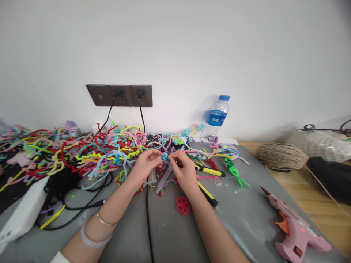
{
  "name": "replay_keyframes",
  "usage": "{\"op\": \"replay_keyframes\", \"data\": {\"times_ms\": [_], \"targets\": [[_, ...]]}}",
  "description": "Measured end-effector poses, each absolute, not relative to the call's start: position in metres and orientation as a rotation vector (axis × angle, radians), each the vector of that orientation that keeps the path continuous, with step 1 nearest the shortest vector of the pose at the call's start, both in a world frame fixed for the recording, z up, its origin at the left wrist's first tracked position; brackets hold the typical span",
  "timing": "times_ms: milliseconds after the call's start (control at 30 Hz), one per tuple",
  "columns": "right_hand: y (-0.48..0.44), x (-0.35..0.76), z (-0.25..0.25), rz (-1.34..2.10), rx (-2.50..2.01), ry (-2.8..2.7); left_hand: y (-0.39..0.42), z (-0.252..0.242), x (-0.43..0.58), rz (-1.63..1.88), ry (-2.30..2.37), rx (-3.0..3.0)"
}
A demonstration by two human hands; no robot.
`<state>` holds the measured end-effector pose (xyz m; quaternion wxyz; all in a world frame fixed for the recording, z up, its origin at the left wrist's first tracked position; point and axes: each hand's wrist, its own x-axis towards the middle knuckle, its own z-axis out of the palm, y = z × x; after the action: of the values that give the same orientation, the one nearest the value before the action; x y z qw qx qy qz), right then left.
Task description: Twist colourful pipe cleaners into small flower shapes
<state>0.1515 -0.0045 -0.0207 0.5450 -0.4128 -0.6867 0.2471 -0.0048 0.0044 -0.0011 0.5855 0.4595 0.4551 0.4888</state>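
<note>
My left hand (145, 164) and my right hand (185, 170) meet over the middle of the grey mat (170, 233). Both pinch a small blue pipe cleaner piece (164, 157) between their fingertips. Behind them sprawls a big tangle of coloured pipe cleaners (90, 153). A red pipe cleaner flower (182, 204) lies on the mat just below my right wrist. Clear glue sticks (163, 180) lie under my hands.
A pink hot glue gun (294, 230) rests at the right front. Yellow-black cutters (210, 171) lie by my right hand. A water bottle (216, 117) stands at the wall, a twine ball (281, 155) to its right. Black cables (148, 219) run from wall sockets (120, 95). A white box (22, 212) sits left.
</note>
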Motion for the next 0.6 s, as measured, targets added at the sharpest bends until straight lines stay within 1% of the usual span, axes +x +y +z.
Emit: {"op": "replay_keyframes", "data": {"times_ms": [167,367,600], "targets": [[-0.0042,0.1500,-0.0222,0.747,-0.992,-1.566,0.0025,0.0034,-0.0060,1.105,1.089,1.201],[-0.0020,0.1496,-0.0275,0.918,-0.943,-1.518,0.0008,0.0071,-0.0053,1.066,1.082,1.170],[-0.0029,0.1506,-0.0245,0.836,-0.933,-1.601,0.0033,0.0076,-0.0125,1.033,1.013,1.081]]}}
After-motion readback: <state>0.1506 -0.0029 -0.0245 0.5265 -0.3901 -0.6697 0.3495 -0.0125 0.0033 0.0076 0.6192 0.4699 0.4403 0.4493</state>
